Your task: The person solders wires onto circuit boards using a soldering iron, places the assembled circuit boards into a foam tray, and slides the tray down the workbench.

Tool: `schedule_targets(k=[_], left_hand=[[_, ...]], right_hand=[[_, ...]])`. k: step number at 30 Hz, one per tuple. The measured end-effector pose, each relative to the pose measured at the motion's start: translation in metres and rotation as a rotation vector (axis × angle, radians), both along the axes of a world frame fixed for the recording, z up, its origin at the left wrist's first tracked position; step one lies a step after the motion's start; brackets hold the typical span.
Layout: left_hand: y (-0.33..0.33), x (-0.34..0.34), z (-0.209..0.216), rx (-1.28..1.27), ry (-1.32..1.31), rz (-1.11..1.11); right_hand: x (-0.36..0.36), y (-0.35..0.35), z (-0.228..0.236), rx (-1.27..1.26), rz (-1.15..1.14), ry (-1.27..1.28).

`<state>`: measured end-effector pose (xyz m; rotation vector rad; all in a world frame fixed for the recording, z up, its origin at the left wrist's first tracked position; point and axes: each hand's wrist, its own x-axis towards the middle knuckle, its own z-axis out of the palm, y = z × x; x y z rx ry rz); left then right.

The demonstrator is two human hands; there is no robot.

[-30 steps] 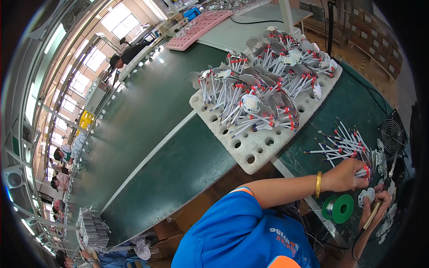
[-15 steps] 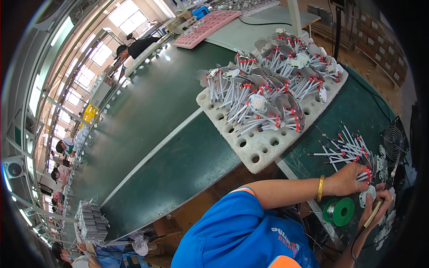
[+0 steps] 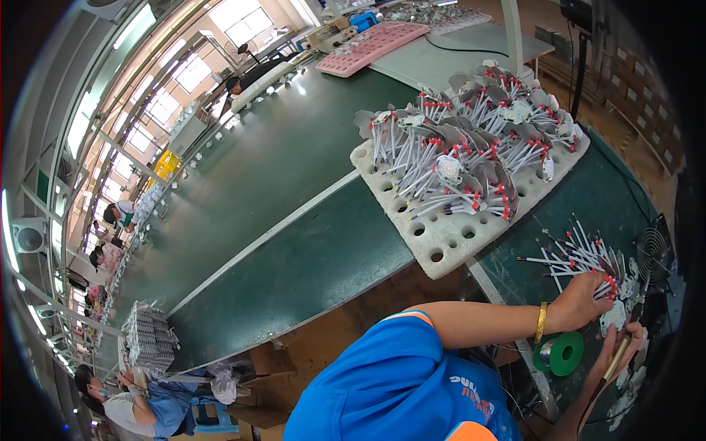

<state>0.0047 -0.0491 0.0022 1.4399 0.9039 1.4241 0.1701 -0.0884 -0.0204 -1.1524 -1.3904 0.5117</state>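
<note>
My left hand (image 3: 579,301), with a gold bracelet at the wrist, is closed on a white wire lead (image 3: 603,289) with red bands, just above a small white circuit board (image 3: 612,317). My right hand (image 3: 619,351) grips a soldering iron (image 3: 615,360) with a tan handle; its fingertips also touch the board's lower edge. The iron's tip is too small to make out. Beyond my left hand lies a loose bunch of similar wire leads (image 3: 576,253). Near my wrist stands a green spool of solder wire (image 3: 565,354).
A white foam tray (image 3: 436,257) bears heaped boards with wires. Past my hands are a round black fan (image 3: 652,246) and scattered boards (image 3: 625,400). A pink tray (image 3: 353,62) lies at the far end. Co-workers sit along the green bench (image 3: 294,242) at left.
The whole view has shifted, so the bench and tray sit further right and lower. My hands stay together at the board. A far person in black has bent lower.
</note>
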Motion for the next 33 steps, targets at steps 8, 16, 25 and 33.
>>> schedule_targets(k=[8, 16, 25, 33], left_hand=[[-0.001, -0.02, 0.012, -0.163, -0.158, -0.072], [-0.04, -0.087, 0.058, -0.103, -0.248, 0.091], [-0.108, -0.198, 0.112, 0.231, -0.417, 0.749], [-0.189, -0.276, 0.147, 0.303, -0.503, 1.136]], right_hand=[[0.003, -0.004, -0.001, 0.159, -0.265, -0.236], [-0.005, -0.01, -0.005, 0.115, -0.243, -0.105], [-0.005, -0.011, -0.002, 0.274, -0.207, -0.23], [-0.001, -0.016, -0.011, 0.192, -0.205, -0.229]])
